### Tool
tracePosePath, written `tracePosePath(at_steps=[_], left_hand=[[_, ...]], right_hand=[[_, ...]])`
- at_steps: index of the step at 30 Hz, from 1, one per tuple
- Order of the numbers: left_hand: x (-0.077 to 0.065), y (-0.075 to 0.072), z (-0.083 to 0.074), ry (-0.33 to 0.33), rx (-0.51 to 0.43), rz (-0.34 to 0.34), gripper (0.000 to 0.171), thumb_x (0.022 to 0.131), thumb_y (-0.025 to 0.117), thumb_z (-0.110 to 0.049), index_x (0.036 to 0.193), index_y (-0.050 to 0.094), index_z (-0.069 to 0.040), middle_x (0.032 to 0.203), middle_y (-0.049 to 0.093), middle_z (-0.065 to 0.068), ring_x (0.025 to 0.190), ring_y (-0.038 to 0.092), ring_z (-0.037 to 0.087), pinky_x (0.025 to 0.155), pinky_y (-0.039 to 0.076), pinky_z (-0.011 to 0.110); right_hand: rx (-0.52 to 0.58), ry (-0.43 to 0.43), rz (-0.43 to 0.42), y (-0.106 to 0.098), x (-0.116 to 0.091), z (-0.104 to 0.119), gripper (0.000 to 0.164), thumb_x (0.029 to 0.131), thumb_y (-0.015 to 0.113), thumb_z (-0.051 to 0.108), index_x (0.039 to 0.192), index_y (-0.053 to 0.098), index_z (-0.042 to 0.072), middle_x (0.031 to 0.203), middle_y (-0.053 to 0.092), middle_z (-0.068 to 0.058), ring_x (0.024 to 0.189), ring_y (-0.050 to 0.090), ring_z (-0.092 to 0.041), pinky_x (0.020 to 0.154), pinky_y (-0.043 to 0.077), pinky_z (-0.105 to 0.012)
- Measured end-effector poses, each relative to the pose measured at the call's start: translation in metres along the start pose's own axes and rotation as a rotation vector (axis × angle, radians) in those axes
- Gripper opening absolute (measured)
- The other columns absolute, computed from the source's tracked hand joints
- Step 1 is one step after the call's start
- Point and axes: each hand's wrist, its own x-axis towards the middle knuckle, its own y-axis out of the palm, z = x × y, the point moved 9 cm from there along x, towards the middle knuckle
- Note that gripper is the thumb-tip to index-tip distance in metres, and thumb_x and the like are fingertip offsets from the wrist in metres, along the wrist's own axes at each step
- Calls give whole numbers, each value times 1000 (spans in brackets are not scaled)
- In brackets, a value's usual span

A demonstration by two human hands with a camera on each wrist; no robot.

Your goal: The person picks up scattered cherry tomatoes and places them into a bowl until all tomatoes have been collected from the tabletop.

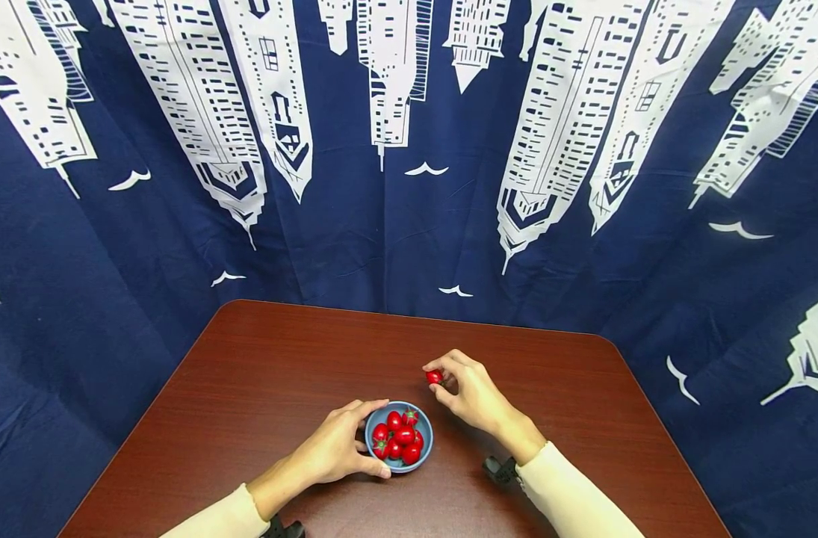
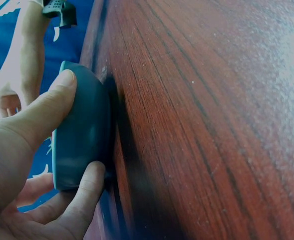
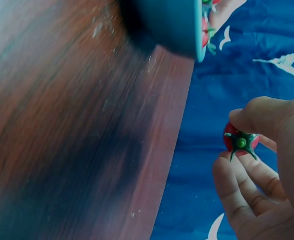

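Observation:
A small blue bowl (image 1: pixel 429 441) with several cherry tomatoes (image 1: pixel 404 435) in it stands near the front middle of the table. My left hand (image 1: pixel 341 442) grips the bowl from its left side, thumb on the near rim and fingers round the far side. The left wrist view has the thumb and fingers spread over the outer wall of the bowl (image 2: pixel 84 132). Off to the bowl's upper right, my right hand (image 1: pixel 474 397) pinches a single cherry tomato (image 1: pixel 434 376) between thumb and fingers. In the right wrist view, the green stem end of that tomato (image 3: pixel 241 143) faces the camera.
The brown wooden table (image 1: pixel 281 351) has rounded far corners. A dark blue cloth (image 1: pixel 382 246) printed with white buildings and birds hangs behind and beside it. Dark wrist devices, one of them the right wrist device (image 1: pixel 499 469), sit at the cuffs of the cream sleeves.

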Motion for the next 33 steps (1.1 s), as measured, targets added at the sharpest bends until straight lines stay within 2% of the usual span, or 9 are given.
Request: tracePosePath(at_steps=[6,16,26,33], left_hand=[[-1,1,0,4,8,1,109,78,112,-20,167,55,4,138,69,22,118,83,33,81,68,18],[0,1,1,3,-5,-1,108,79,112,-18,168,55,3,141,68,22,120,82,34,83,69,20],[0,1,0,4,-7,1,107,79,112,-17,167,55,4,141,68,22,121,81,35,84,68,20],[-1,0,0,-4,-11,12,106,81,111,-18,168,54,4,143,67,23,118,82,33,85,70,24]], right_hand=[[-3,-31,11,4,0,12,36,95,93,0,128,84,11,115,79,-3,92,76,-11,83,70,-28],[-2,-63,40,8,-1,33,37,96,93,2,131,83,12,117,78,-3,93,78,-15,83,70,-30],[-12,-84,77,16,-2,48,34,98,92,6,130,82,13,121,78,0,95,76,-10,82,66,-22],[13,-128,87,20,-2,62,33,97,92,4,128,82,12,122,78,-3,97,77,-15,86,69,-29]])
